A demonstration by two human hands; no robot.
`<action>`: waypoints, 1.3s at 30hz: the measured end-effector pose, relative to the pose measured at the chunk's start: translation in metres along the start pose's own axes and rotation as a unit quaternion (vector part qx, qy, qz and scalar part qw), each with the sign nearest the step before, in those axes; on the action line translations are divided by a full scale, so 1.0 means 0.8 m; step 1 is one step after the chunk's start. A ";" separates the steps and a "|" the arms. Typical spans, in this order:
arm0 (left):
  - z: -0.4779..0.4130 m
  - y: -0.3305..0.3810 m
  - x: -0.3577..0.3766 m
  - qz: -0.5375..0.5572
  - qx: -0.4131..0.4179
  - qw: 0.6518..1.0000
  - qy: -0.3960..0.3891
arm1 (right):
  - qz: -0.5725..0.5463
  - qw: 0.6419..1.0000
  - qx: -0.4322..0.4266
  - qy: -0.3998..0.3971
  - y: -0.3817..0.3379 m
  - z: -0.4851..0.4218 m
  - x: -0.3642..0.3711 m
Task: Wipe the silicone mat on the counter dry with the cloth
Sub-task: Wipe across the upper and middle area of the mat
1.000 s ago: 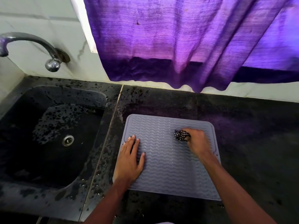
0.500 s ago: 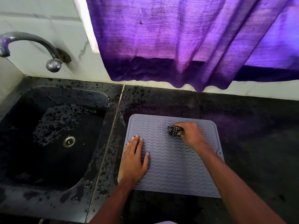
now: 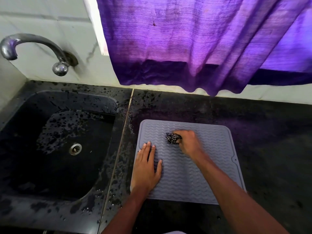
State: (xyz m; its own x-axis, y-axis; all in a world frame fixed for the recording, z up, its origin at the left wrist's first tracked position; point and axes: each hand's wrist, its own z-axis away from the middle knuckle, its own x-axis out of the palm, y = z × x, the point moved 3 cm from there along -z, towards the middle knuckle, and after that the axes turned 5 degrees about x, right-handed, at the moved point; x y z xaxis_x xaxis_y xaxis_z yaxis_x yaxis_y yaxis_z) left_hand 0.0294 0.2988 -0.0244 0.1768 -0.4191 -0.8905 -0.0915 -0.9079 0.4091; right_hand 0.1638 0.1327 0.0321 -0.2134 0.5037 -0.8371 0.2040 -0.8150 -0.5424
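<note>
A grey silicone mat [image 3: 217,154] with wavy ridges lies flat on the dark counter [image 3: 270,135], just right of the sink. My right hand [image 3: 190,142] grips a small bunched black-and-white checked cloth [image 3: 173,138] and presses it on the mat's upper middle. Most of the cloth is hidden under my fingers. My left hand [image 3: 146,168] lies flat with straight fingers on the mat's left side, holding it down.
A black sink [image 3: 55,146] with a metal drain sits to the left, its rim spotted with water drops. A curved metal tap [image 3: 33,48] juts from the tiled wall. A purple curtain [image 3: 194,41] hangs above the counter's back edge.
My right hand has slid the cloth leftward across the mat's upper part. My left hand stays pressed on the mat's left side.
</note>
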 end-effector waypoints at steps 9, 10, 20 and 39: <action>-0.001 0.001 -0.001 0.000 0.002 1.000 -0.010 | 0.015 1.000 0.022 -0.016 -0.026 -0.014 0.021; -0.001 0.001 0.000 0.004 0.002 1.000 -0.011 | 0.013 1.000 0.017 -0.010 -0.028 -0.012 0.030; -0.002 0.001 -0.003 0.037 -0.006 0.999 -0.011 | 0.009 0.999 0.014 -0.028 -0.067 -0.026 0.040; -0.002 -0.008 -0.013 -0.008 0.040 0.999 -0.032 | 0.026 0.998 -0.042 0.027 -0.117 -0.040 0.056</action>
State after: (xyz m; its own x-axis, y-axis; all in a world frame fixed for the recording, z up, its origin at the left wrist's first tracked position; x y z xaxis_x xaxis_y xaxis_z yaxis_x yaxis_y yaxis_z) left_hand 0.0295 0.3094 -0.0174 0.1152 -0.4006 -0.9090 -0.1672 -0.9098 0.3798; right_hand 0.1657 0.2411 0.0432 -0.1492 0.4775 -0.8659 0.2928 -0.8151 -0.5000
